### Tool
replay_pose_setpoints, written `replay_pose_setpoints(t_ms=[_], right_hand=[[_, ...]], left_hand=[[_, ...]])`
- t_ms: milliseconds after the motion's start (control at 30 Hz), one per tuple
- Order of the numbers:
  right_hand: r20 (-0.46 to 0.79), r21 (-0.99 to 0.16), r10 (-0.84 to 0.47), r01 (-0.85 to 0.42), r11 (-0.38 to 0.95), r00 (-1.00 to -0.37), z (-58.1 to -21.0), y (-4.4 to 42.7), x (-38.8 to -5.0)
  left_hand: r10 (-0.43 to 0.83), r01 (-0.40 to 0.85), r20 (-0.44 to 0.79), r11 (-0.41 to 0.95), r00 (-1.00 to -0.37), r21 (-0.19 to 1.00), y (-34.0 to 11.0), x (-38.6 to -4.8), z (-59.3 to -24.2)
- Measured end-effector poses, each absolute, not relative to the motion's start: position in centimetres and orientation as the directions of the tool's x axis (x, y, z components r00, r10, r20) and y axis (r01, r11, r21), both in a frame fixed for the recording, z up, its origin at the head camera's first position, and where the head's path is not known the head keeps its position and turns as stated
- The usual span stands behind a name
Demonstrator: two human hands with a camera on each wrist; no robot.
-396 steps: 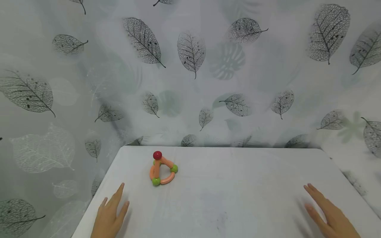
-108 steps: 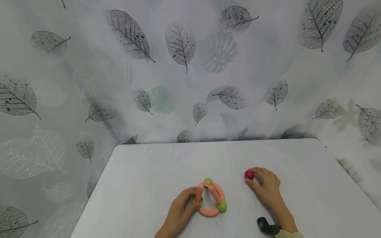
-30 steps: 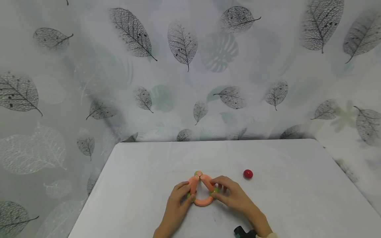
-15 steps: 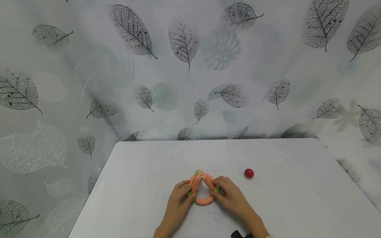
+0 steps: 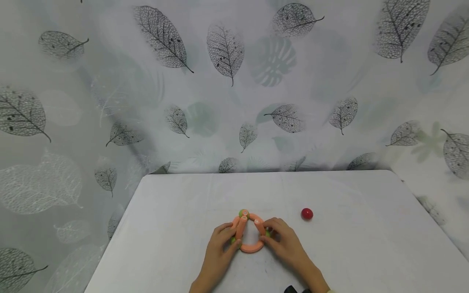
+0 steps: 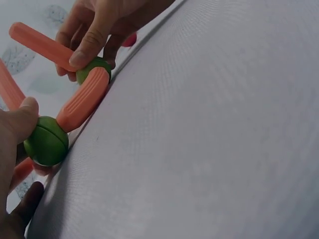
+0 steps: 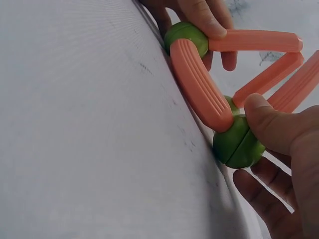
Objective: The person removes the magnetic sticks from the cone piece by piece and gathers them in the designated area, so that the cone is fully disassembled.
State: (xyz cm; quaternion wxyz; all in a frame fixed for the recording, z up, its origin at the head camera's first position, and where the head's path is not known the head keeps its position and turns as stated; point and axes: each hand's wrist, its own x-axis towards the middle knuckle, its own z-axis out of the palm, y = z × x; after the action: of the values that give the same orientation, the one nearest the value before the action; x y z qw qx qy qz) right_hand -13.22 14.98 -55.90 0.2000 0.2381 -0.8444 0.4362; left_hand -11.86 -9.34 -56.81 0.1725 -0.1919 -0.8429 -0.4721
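Note:
A ring of curved orange rods [image 5: 251, 248] joined by green balls lies on the white table, with straight orange rods [image 5: 241, 227] rising from the balls. My left hand [image 5: 218, 250] grips its left green ball [image 6: 46, 141]. My right hand [image 5: 287, 245] pinches the right green ball [image 7: 239, 142], thumb on top by the base of a straight rod. In the right wrist view, two straight rods touch or overlap at their upper ends, while the one by my right hand stands apart. A third green ball [image 5: 242, 213] sits at the back of the ring.
A red ball [image 5: 307, 214] rests on the white table [image 5: 183, 211], behind and to the right of my right hand. A leaf-patterned curtain [image 5: 227, 101] hangs behind the table and along its sides. Part of a black object [image 5: 291, 289] shows at my right wrist.
The straight rod by my right hand has tilted away to the right from the left one. Since the older frames, the red ball was let go and my right hand took hold of the ring.

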Motion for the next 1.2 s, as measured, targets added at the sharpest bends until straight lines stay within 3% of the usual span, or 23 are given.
replay_pose_setpoints(t_ms=[167, 1200], right_hand=[[0.575, -0.611, -0.206, -0.583, 0.535, -0.792, -56.1, 15.1, -13.1], [0.681, -0.442, -0.214, -0.625, 0.643, -0.701, -55.2, 14.7, -12.7]], left_hand=[[0.153, 0.442, 0.423, 0.469, -0.893, 0.764, -9.3, -11.7, -56.9], [0.171, 0.479, 0.457, 0.48, -0.873, 0.735, -9.5, -12.0, -57.0]])
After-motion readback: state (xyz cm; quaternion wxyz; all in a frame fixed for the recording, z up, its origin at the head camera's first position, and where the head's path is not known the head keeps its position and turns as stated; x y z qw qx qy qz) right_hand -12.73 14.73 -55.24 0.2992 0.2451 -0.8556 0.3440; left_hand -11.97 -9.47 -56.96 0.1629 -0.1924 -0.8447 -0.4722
